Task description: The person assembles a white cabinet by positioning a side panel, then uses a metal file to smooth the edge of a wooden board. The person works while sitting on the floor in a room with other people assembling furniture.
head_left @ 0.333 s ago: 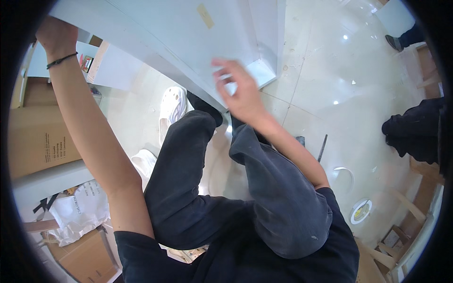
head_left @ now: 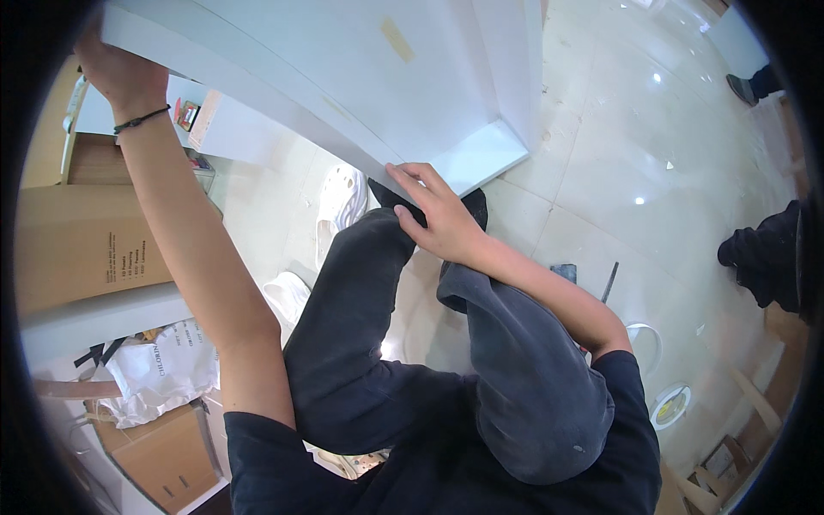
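Note:
A large white cabinet-like box of boards [head_left: 283, 51] slants across the top, its open inside toward me and a strip of tape on one inner face. My left hand [head_left: 129, 81] reaches up at the far left against the end of its long edge. The fingers there are hidden by the board and the dark rim. Just above my knees, my right hand [head_left: 442, 219] lies at the lower part of that same edge. Its fingers are stretched out, with the fingertips at the board and the thumb apart from them.
White clogs [head_left: 342, 202] stand on the tiled floor left of my legs. Cardboard boxes [head_left: 86, 245] and a white printed bag [head_left: 172, 365] are at the left. A dark thin tool [head_left: 610, 281] and a roll of tape [head_left: 670, 406] lie right. Another person's shoe [head_left: 741, 89] shows far right.
My right hand has come down from in front of the box onto its near edge. My left hand stays at the box's end, while the whole view has shifted slightly.

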A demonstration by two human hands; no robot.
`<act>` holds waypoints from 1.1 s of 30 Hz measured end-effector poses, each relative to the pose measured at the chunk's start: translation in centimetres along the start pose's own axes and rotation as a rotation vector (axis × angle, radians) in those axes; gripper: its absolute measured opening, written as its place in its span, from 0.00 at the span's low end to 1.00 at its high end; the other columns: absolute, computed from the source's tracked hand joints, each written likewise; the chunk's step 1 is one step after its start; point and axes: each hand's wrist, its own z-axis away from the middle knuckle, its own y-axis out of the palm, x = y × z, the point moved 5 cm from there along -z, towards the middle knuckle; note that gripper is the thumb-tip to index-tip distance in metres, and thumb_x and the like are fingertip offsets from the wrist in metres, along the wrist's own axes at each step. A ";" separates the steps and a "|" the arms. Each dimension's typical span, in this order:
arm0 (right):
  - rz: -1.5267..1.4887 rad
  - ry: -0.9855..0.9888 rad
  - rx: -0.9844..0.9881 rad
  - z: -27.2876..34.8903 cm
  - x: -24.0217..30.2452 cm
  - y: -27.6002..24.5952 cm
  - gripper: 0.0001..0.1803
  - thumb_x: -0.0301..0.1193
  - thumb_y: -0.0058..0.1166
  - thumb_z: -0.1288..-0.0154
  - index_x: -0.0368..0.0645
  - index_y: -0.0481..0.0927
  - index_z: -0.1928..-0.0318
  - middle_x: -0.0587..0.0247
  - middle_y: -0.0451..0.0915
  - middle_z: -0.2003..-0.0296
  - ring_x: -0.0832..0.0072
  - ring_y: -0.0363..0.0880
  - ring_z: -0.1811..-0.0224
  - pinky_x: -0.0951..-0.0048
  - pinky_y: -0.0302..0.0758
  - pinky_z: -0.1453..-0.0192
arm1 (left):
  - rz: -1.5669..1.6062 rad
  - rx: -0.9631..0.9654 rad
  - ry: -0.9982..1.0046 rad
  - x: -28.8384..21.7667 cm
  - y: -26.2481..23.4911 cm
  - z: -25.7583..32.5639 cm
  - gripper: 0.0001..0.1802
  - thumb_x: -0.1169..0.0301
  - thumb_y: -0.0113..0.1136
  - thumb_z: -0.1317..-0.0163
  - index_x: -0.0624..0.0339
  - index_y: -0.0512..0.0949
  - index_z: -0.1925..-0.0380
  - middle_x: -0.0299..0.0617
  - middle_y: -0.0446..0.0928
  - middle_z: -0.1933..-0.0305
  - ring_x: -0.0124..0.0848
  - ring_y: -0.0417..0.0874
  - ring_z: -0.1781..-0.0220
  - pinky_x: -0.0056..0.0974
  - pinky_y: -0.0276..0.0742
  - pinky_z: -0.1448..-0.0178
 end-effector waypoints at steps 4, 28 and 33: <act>0.008 0.005 0.006 -0.1 0.3 -0.2 0.32 0.25 0.56 0.35 0.38 0.66 0.30 0.49 0.68 0.41 0.56 0.71 0.39 0.63 0.69 0.34 | 0.003 0.015 -0.039 0.2 -0.2 -0.1 0.25 0.52 0.51 0.31 0.61 0.78 0.48 0.44 0.80 0.46 0.37 0.79 0.42 0.43 0.74 0.38; 0.549 0.023 -0.589 -14.4 7.1 -23.4 0.19 0.39 0.71 0.43 0.35 0.84 0.62 0.58 0.85 0.67 0.74 0.85 0.68 0.73 0.82 0.62 | 0.268 0.290 -0.221 4.0 -2.7 -1.7 0.28 0.54 0.54 0.31 0.65 0.72 0.40 0.43 0.77 0.43 0.33 0.78 0.40 0.38 0.73 0.36; 0.553 0.006 -0.648 -17.0 9.8 -24.0 0.20 0.42 0.71 0.43 0.36 0.84 0.64 0.60 0.84 0.70 0.75 0.84 0.70 0.74 0.80 0.64 | 0.057 0.248 -0.090 1.9 -0.5 -0.5 0.43 0.48 0.59 0.39 0.53 0.57 0.27 0.45 0.66 0.32 0.37 0.66 0.29 0.41 0.59 0.26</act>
